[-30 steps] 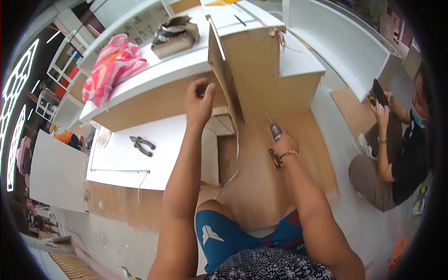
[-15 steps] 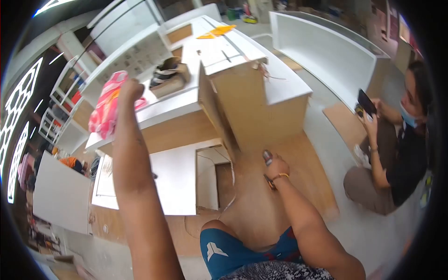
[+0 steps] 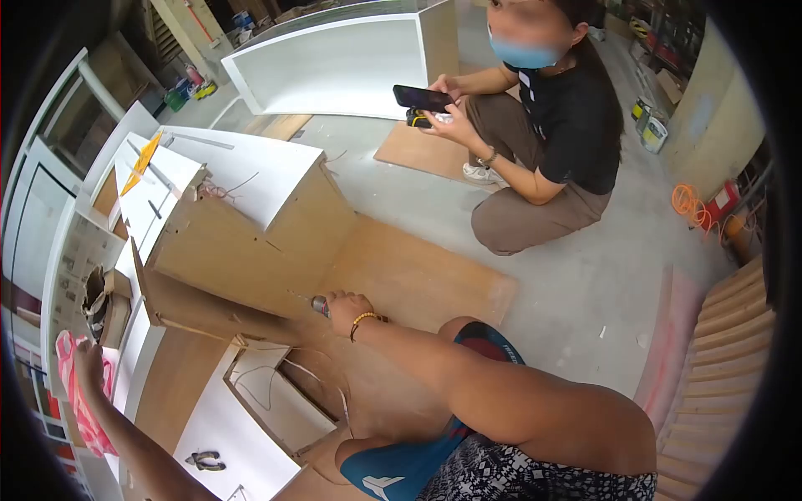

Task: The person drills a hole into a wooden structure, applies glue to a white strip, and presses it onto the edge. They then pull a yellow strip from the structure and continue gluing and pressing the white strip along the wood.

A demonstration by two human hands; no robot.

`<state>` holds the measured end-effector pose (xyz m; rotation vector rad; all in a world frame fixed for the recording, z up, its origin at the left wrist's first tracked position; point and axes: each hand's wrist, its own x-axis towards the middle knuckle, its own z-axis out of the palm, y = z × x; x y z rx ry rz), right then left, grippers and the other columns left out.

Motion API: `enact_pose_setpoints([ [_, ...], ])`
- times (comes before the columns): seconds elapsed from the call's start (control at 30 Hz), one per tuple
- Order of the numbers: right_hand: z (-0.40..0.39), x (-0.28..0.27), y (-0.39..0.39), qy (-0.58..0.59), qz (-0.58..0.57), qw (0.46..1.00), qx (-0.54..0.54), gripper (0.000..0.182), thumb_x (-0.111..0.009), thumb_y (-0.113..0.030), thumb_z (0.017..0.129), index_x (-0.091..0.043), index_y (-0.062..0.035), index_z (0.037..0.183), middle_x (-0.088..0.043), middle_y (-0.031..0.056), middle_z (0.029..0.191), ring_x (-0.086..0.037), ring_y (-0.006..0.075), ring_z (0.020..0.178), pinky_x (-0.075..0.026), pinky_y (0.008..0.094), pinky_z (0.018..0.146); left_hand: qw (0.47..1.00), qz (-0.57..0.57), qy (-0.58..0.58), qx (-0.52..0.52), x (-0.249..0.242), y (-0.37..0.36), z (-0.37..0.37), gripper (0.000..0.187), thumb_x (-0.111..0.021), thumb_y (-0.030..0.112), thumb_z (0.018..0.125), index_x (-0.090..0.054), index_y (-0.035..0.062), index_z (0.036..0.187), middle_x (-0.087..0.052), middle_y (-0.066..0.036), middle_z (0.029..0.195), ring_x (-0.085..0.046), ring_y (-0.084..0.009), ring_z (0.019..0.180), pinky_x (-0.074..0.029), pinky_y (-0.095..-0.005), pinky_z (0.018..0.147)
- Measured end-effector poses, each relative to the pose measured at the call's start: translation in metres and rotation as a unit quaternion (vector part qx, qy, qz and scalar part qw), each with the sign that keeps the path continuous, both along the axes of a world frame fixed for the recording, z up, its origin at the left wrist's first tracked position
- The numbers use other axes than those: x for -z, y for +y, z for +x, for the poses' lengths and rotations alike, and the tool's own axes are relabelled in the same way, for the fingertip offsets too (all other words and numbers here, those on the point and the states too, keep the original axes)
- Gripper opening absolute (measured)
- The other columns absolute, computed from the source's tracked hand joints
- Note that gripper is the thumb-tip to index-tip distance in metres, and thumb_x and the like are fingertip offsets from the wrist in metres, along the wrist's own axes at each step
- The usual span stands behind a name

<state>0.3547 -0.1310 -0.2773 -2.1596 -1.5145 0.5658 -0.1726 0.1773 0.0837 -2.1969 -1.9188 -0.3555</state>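
Note:
In my right hand (image 3: 347,311) is a drill (image 3: 320,306) with a rounded grey nose and a thin bit, held low beside the plywood side of a cabinet (image 3: 225,242). My fingers wrap round its body, which is mostly hidden. At the far left, my left hand (image 3: 88,367) overlaps a pink-and-white plastic bag (image 3: 71,376) on the white cabinet top. Its fingers look curled, but what they grip is hidden. An open cardboard box (image 3: 115,313) with dark contents stands just beyond this hand. Pliers (image 3: 205,460) lie on a white panel (image 3: 242,434) below.
A person (image 3: 560,142) crouches across from me, holding a phone (image 3: 422,98) and a yellow-black item. Loose wires (image 3: 338,392) trail from an opening in the panel. Behind stands a white shelf unit (image 3: 334,71). Wooden slats (image 3: 723,376) and an orange cord (image 3: 689,204) are at right.
My view has swung right, bringing the crouching person nearer the middle and the pliers into sight. My right hand still holds the drill; my left hand stays by the pink bag.

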Motion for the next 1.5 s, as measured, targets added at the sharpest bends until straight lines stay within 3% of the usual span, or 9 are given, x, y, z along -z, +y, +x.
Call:
enact_pose_setpoints([
  [0.23,-0.001,-0.006,0.001,0.022,-0.011,1.0,-0.019,0.042,-0.065,-0.017,0.085,-0.058,-0.0027,0.124,-0.064,0.0188,0.121,-0.066,0.0345,0.111,-0.053,0.0466,0.093,0.97,0.167,-0.176,0.005,0.034,-0.172,0.104,0.047,-0.062,0.034,0.1,-0.064,-0.0051,0.127,-0.07,-0.015,0.114,-0.063,-0.0214,0.101,-0.049,-0.0318,0.091],
  [0.3,-0.002,-0.002,0.003,0.023,-0.013,1.0,-0.016,0.042,-0.064,-0.017,0.085,-0.058,-0.0037,0.124,-0.065,0.0187,0.121,-0.066,0.0346,0.111,-0.052,0.0469,0.093,0.923,0.19,-0.313,0.121,0.084,-0.172,0.098,0.041,-0.063,0.029,0.102,-0.066,-0.004,0.126,-0.07,-0.011,0.111,-0.062,-0.0175,0.1,-0.049,-0.0299,0.09],
  [0.47,-0.001,-0.004,0.003,0.029,-0.024,0.999,-0.017,0.043,-0.064,-0.012,0.083,-0.057,-0.0039,0.125,-0.066,0.0186,0.119,-0.066,0.0331,0.112,-0.052,0.0463,0.094,0.903,0.018,-0.402,0.149,0.18,-0.221,0.153,0.023,-0.059,0.018,0.105,-0.066,-0.0034,0.102,-0.066,-0.004,0.095,-0.058,-0.0081,0.09,-0.048,-0.0243,0.084],
  [0.5,-0.001,-0.009,0.001,0.029,-0.026,0.999,-0.016,0.043,-0.064,-0.012,0.083,-0.057,-0.0039,0.125,-0.066,0.0184,0.119,-0.066,0.0332,0.112,-0.052,0.0464,0.094,0.888,0.041,-0.423,0.177,0.2,-0.223,0.164,0.021,-0.061,0.018,0.103,-0.066,-0.0019,0.097,-0.063,-0.001,0.084,-0.054,-0.0065,0.077,-0.046,-0.025,0.07],
  [0.67,-0.002,-0.006,0.0,0.026,-0.013,0.999,-0.014,0.044,-0.066,-0.018,0.084,-0.058,-0.0035,0.125,-0.065,0.0197,0.119,-0.066,0.0359,0.11,-0.052,0.0484,0.094,0.954,0.004,-0.282,0.104,0.238,-0.231,0.156,0.018,-0.066,0.019,0.096,-0.068,0.0017,0.092,-0.051,0.002,0.061,-0.039,-0.0077,0.056,-0.033,-0.0302,0.051],
  [0.93,-0.002,-0.01,0.002,0.016,-0.036,0.999,-0.021,0.047,-0.069,-0.021,0.083,-0.057,-0.0023,0.124,-0.065,0.0204,0.118,-0.066,0.0355,0.11,-0.052,0.0485,0.094,0.956,-0.049,-0.267,0.107,0.292,-0.22,0.119,0.02,-0.069,0.021,0.093,-0.069,0.001,0.091,-0.05,0.001,0.059,-0.041,-0.0084,0.055,-0.034,-0.0303,0.052],
  [1.3,-0.005,0.009,0.01,-0.013,-0.024,1.0,0.001,0.041,-0.064,-0.025,0.086,-0.061,-0.0039,0.121,-0.067,0.0222,0.118,-0.067,0.036,0.11,-0.053,0.0481,0.094,0.947,-0.037,-0.283,0.145,0.279,-0.214,0.131,0.025,-0.069,0.024,0.094,-0.07,-0.0004,0.093,-0.053,-0.001,0.06,-0.043,-0.0093,0.053,-0.035,-0.0301,0.05],
  [1.43,-0.005,0.0,0.006,0.1,-0.034,0.994,0.029,0.035,-0.062,-0.031,0.09,-0.067,-0.0076,0.115,-0.072,0.0218,0.107,-0.07,0.0393,0.098,-0.054,0.0511,0.086,0.94,-0.058,-0.323,0.099,0.26,-0.229,0.154,0.024,-0.071,0.024,0.092,-0.072,0.0002,0.096,-0.062,-0.007,0.067,-0.052,-0.0131,0.058,-0.043,-0.0314,0.055],
  [1.5,-0.01,0.002,0.01,-0.033,-0.019,0.999,0.011,0.043,-0.067,-0.036,0.087,-0.064,-0.0078,0.119,-0.072,0.0198,0.111,-0.07,0.0371,0.101,-0.055,0.0489,0.086,0.953,-0.064,-0.285,0.077,0.25,-0.236,0.158,0.025,-0.071,0.026,0.091,-0.072,0.0016,0.099,-0.06,-0.005,0.067,-0.049,-0.0118,0.06,-0.041,-0.031,0.056],
])
